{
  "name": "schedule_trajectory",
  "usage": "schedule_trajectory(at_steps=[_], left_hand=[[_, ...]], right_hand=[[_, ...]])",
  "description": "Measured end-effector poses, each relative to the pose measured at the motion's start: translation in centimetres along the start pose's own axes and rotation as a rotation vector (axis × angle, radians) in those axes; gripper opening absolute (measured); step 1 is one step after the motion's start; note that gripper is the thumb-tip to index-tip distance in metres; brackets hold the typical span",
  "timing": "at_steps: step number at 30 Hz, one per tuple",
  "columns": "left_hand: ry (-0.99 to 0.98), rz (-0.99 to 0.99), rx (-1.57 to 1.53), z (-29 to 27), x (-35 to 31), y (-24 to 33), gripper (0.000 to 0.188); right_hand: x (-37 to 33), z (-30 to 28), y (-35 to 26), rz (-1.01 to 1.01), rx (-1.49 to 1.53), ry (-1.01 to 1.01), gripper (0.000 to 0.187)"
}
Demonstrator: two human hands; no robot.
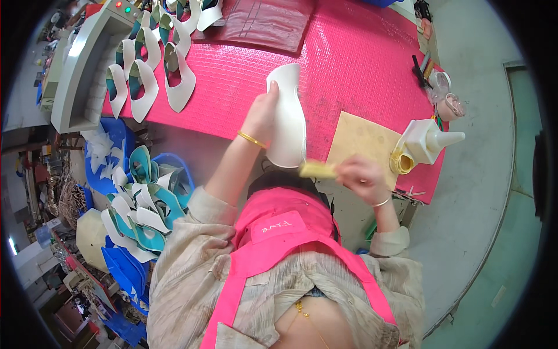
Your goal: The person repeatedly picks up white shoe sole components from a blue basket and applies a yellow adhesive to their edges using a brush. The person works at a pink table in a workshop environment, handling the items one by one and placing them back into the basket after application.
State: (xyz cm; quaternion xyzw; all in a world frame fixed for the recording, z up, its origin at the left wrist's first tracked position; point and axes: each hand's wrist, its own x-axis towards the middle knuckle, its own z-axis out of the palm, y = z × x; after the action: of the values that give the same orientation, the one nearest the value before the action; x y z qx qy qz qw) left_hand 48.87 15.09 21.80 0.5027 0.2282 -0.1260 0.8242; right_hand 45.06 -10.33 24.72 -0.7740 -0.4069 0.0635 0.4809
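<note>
My left hand [261,116] is closed on the side of a white shoe upper [289,119], holding it up in front of my apron near the table's edge. The thumb presses on the upper's face. In my right hand [363,177], the closed fingers grip a flat pale-yellow brush [318,170], slightly blurred. Its far end is at the lower right edge of the upper; whether they touch, I cannot tell. To the right stands a small yellow-stained pot [401,161], beside a white squeeze bottle [424,141] with a pointed spout.
The table [354,64] has a bright pink cover. On it lie a tan sheet [361,139], a dark red mat [261,26] and several white shoe uppers [143,90] at the far left, beside a grey machine [87,64]. Blue baskets [183,174] hold more shoe pieces [148,212] below.
</note>
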Motion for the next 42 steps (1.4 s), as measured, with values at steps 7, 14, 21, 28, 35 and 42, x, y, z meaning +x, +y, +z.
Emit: schedule_trajectory(at_steps=[7,14,21,28,35,42], left_hand=[[0.184,-0.008,0.036,1.8,-1.0,1.7,0.049],[-0.149,-0.167,-0.262,1.3,-3.6,2.6,0.050],[-0.452,-0.099,-0.429,0.2,-4.6,3.2,0.054],[-0.337,0.229,0.076,3.6,-7.7,0.7,0.042],[-0.186,0.526,-0.139,7.7,-7.2,0.8,0.035],[-0.184,0.447,-0.429,7.3,-6.9,1.3,0.029]], right_hand=[[4.4,-2.2,0.4,-0.165,-0.405,-0.101,0.023],[2.1,-3.6,0.4,-0.076,-0.335,0.071,0.023],[-0.2,-3.5,1.2,-0.026,-0.229,0.043,0.023],[1.8,-4.5,0.5,0.050,0.027,0.222,0.022],[2.5,-5.5,-0.9,0.152,0.170,0.303,0.023],[4.8,-6.3,-0.6,-0.094,-0.295,0.245,0.023]])
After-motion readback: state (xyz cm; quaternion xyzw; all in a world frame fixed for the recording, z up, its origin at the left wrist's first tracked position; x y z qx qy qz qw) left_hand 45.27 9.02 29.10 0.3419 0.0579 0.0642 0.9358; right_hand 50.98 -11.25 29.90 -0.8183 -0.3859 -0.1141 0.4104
